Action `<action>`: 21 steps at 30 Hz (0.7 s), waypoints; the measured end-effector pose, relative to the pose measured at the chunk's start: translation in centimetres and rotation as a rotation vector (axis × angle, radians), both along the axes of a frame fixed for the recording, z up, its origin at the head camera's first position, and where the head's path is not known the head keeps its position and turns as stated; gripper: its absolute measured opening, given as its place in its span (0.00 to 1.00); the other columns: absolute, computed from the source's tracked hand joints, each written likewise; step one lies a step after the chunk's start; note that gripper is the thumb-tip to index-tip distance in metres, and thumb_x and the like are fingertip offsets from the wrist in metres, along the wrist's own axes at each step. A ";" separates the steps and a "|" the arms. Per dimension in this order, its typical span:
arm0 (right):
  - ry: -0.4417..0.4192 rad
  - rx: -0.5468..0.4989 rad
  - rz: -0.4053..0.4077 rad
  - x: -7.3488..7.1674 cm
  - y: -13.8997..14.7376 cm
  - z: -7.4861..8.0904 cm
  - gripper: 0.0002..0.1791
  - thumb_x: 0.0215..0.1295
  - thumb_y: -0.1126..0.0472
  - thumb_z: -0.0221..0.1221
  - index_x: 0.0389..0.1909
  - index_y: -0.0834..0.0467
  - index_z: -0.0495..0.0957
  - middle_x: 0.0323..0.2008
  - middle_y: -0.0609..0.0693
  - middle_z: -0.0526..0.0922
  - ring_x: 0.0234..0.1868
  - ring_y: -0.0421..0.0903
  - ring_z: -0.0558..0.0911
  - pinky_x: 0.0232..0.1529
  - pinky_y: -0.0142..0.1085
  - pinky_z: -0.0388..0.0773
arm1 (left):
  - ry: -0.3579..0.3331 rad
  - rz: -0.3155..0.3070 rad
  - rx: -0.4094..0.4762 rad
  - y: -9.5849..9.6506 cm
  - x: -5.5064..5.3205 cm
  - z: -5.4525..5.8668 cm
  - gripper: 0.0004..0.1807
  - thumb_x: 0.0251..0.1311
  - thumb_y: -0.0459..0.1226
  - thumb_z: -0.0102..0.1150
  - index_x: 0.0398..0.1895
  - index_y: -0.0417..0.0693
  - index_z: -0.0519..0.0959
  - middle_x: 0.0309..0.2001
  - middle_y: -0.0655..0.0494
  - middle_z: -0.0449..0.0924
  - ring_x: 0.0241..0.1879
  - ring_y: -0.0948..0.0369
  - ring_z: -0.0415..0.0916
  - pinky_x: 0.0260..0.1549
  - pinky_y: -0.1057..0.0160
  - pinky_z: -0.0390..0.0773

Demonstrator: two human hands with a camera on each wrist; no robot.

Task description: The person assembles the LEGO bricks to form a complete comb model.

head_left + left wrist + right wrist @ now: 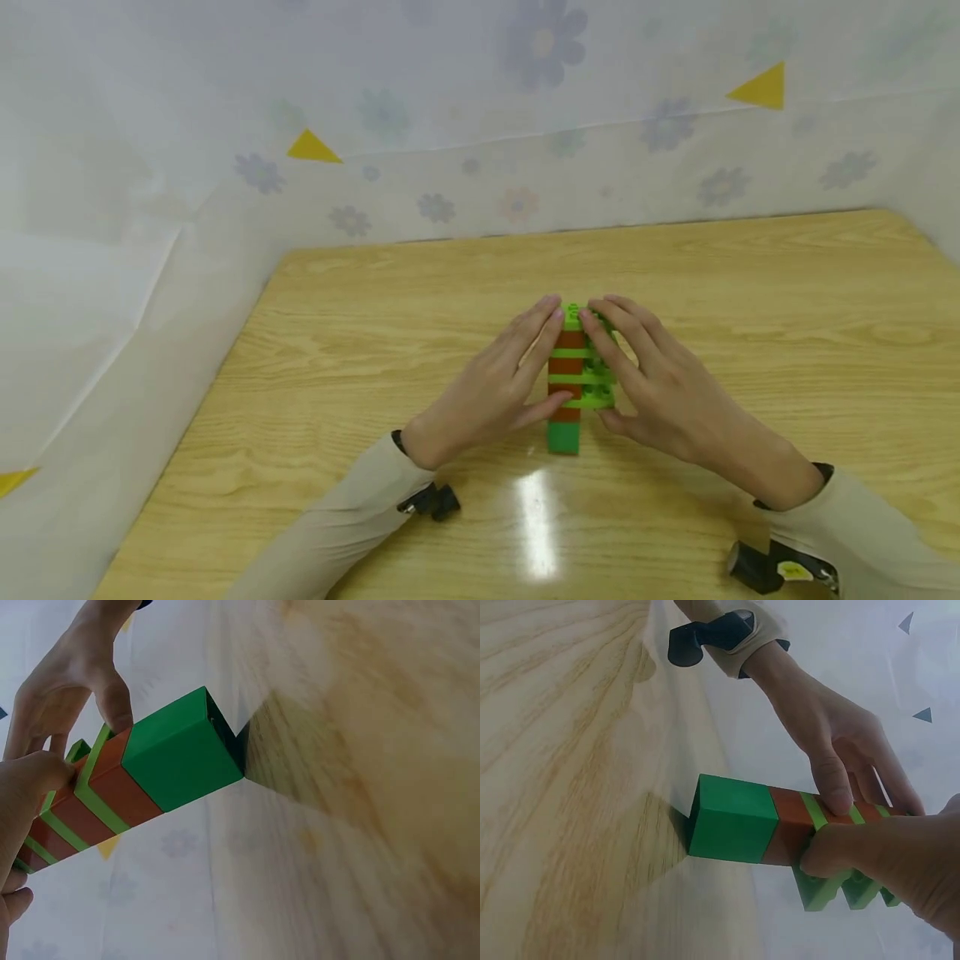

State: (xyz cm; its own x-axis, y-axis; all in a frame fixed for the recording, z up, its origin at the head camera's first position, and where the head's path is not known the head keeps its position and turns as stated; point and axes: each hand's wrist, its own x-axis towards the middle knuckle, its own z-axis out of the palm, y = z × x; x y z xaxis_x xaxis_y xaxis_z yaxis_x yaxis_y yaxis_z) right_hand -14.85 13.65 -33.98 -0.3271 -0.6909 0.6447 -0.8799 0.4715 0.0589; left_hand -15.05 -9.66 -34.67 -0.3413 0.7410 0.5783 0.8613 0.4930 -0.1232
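A tower of toy building blocks stands between both hands on the table (420,333). At its foot is a dark green block (563,437), above which orange-brown blocks (566,366) alternate with thin light green plates (598,402) that jut out to the right. My left hand (491,383) grips the left side, fingers near the top and thumb across the front. From the right, my right hand (667,392) holds the jutting plates, its thumb low on them. In the left wrist view the dark green block's lower corner is right at the tabletop, its dark underside partly showing.
White sheeting with printed flowers (543,42) hangs behind the table and along its left. Yellow triangles (761,87) are fixed to it. Black wrist cameras (431,502) sit at both sleeve cuffs. A bright light reflection lies on the wood before the tower.
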 end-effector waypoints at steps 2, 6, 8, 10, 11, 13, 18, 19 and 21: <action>-0.034 0.015 -0.006 0.0 0.1 0.1 0.71 0.19 0.55 0.82 0.70 0.71 0.55 0.63 0.69 0.63 0.63 0.66 0.64 0.53 0.53 0.74 | -0.021 0.009 0.006 0.1 -0.1 -0.1 0.48 0.60 0.48 0.65 0.68 0.23 0.52 0.69 0.30 0.55 0.71 0.46 0.54 0.70 0.56 0.56; -0.130 0.030 -0.003 0.0 0.2 0.2 0.72 0.20 0.55 0.83 0.72 0.69 0.52 0.62 0.68 0.63 0.62 0.64 0.66 0.51 0.55 0.76 | -0.075 0.014 0.026 0.2 -0.3 -0.5 0.48 0.60 0.49 0.65 0.69 0.23 0.54 0.68 0.33 0.58 0.69 0.47 0.58 0.69 0.59 0.59; -0.187 0.038 0.000 0.1 0.4 0.2 0.72 0.22 0.55 0.82 0.72 0.68 0.52 0.63 0.67 0.63 0.61 0.63 0.66 0.50 0.56 0.77 | -0.099 0.010 0.035 0.3 -0.4 -0.8 0.48 0.59 0.50 0.65 0.68 0.24 0.56 0.66 0.34 0.60 0.68 0.47 0.60 0.68 0.59 0.60; -0.242 0.052 -0.009 0.1 0.6 0.1 0.71 0.23 0.54 0.82 0.72 0.68 0.53 0.63 0.66 0.63 0.61 0.63 0.67 0.49 0.55 0.78 | -0.121 0.013 0.026 0.5 -0.5 -1.0 0.47 0.59 0.50 0.65 0.68 0.24 0.57 0.65 0.34 0.62 0.67 0.47 0.62 0.69 0.58 0.59; -0.270 0.064 -0.019 0.1 0.7 0.0 0.70 0.24 0.54 0.82 0.72 0.67 0.53 0.63 0.66 0.63 0.61 0.63 0.67 0.49 0.55 0.78 | -0.138 0.022 0.011 0.6 -0.6 -1.1 0.47 0.59 0.50 0.64 0.68 0.24 0.57 0.66 0.34 0.62 0.67 0.47 0.61 0.69 0.57 0.58; -0.324 0.090 -0.038 0.0 1.0 -0.1 0.69 0.27 0.54 0.82 0.72 0.68 0.53 0.64 0.65 0.63 0.61 0.62 0.67 0.49 0.54 0.79 | -0.185 0.057 -0.040 0.8 -0.6 -1.4 0.46 0.61 0.51 0.62 0.68 0.24 0.57 0.67 0.34 0.61 0.69 0.47 0.59 0.71 0.55 0.54; -0.514 0.159 -0.085 -0.4 1.5 -0.6 0.64 0.34 0.54 0.80 0.71 0.68 0.54 0.65 0.66 0.62 0.61 0.64 0.68 0.52 0.56 0.77 | -0.366 0.169 -0.222 1.4 -0.5 -1.6 0.47 0.69 0.57 0.47 0.72 0.27 0.50 0.73 0.35 0.49 0.74 0.47 0.45 0.73 0.56 0.42; -0.556 0.169 -0.092 -0.5 1.6 -0.7 0.63 0.35 0.54 0.80 0.71 0.68 0.54 0.65 0.66 0.62 0.62 0.64 0.68 0.53 0.56 0.76 | -0.398 0.183 -0.249 1.5 -0.4 -1.6 0.47 0.69 0.58 0.44 0.72 0.27 0.49 0.74 0.35 0.46 0.74 0.47 0.43 0.73 0.56 0.40; -0.621 0.180 -0.103 -0.7 1.7 -1.0 0.61 0.38 0.55 0.78 0.71 0.68 0.55 0.65 0.66 0.62 0.62 0.64 0.68 0.54 0.56 0.75 | -0.450 0.204 -0.290 1.7 -0.4 -1.7 0.47 0.70 0.60 0.39 0.73 0.29 0.47 0.74 0.35 0.44 0.75 0.47 0.40 0.73 0.57 0.38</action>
State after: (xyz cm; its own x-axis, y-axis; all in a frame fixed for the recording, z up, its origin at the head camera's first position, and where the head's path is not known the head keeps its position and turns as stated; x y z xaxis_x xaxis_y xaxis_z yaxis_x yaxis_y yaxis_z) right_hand -15.53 15.32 -34.93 -0.6719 -0.7154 0.1919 -0.7262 0.5854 -0.3603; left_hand -15.46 -7.94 -36.39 -0.6596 0.7409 0.1264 0.7512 0.6554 0.0785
